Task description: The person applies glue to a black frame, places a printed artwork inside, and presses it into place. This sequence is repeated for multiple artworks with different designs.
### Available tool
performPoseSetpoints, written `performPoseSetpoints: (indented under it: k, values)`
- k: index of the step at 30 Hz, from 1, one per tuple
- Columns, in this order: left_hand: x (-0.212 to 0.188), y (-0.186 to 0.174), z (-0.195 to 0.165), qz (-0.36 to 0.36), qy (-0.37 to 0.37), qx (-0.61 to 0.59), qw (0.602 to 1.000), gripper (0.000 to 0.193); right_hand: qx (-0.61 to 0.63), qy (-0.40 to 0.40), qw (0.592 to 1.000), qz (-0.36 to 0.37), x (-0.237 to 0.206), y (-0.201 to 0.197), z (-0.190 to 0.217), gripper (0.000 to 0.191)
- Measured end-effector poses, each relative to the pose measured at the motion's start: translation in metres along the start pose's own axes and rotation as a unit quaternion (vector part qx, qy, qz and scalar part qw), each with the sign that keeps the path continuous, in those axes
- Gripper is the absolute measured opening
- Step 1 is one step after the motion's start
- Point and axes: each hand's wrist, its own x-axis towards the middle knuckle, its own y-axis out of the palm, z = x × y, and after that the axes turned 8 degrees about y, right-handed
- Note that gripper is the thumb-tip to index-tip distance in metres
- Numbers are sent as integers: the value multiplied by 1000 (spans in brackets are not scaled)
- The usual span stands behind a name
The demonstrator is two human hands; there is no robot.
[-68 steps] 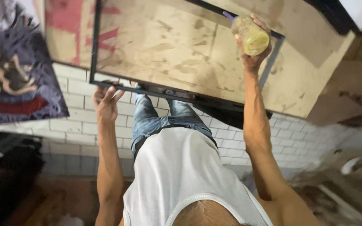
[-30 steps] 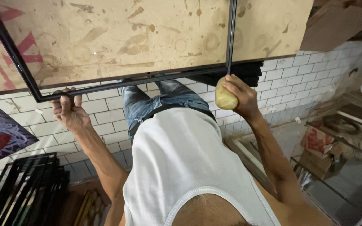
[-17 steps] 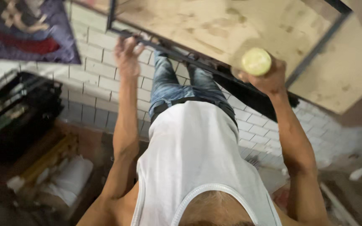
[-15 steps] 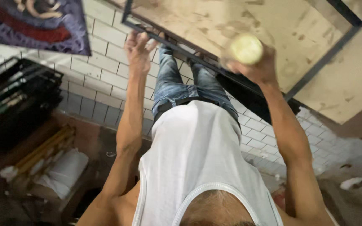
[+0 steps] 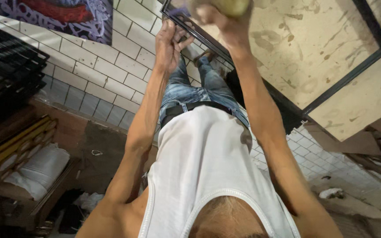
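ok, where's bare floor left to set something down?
Brown floor patch between the tiled wall and white roll. Crowded: black racks and frames at left, debris at right. Left hand grips the frame; right hand holds a sponge.

a white wrapped bundle (image 5: 40, 169) lies on the floor at eight o'clock, soft and oblong. a painted sign-like panel (image 5: 62, 15), red and dark blue with pale scrollwork, hangs at eleven o'clock.
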Motion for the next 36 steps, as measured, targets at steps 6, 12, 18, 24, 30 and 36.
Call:
performPoseSetpoints:
  k: [6,12,18,24,30,36]
  values:
    - [-3,-9,15,7,55,26,998,22,182,97,975,-79,-121,-108,-12,24]
    - [2,-31,18,35,67,57,995,21,181,120,965,-149,-215,-201,7,32]
    - [9,-50,13,50,21,25,998,26,70,144,951,-263,-306,-284,21,37]
    - [6,-48,-11,-14,45,59,997,21,-189,114,954,-206,-358,-349,46,39]
    - [4,-21,-17,-37,25,69,997,19,-132,188,947,-226,-349,-400,49,39]
    - [4,-9,-17,-12,27,119,993,21,-449,-15,884,-132,-295,-411,55,52]
